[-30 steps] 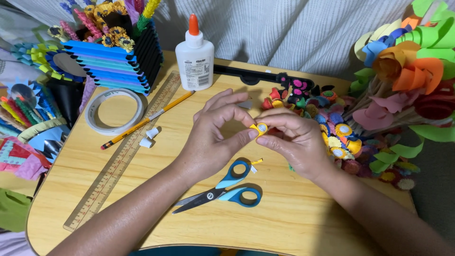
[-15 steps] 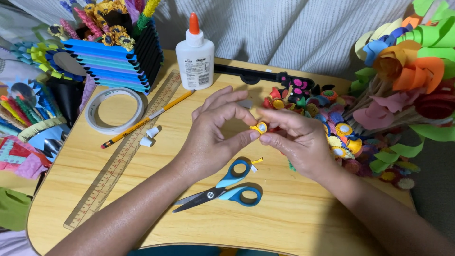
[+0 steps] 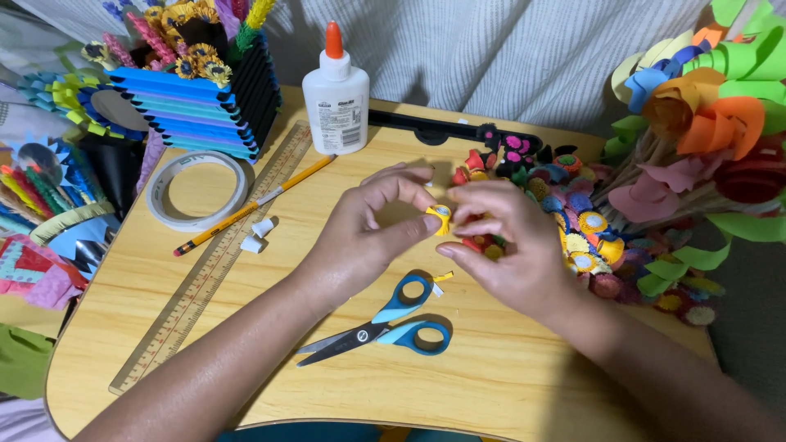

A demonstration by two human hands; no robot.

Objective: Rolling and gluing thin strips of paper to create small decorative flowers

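Both hands, left hand (image 3: pixel 360 237) and right hand (image 3: pixel 508 245), pinch a small yellow paper coil (image 3: pixel 440 218) over the rounded wooden bench (image 3: pixel 508 376). Blue-handled scissors (image 3: pixel 385 325) lie beneath; bare wood nearer the front edge.

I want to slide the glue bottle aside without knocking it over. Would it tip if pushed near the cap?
Probably yes: the glue bottle stands upright, tall for its base, so a push near its orange cap may topple it. The smooth wooden table should let it slide if nudged low. It looks like light plastic; how full it is cannot be seen.
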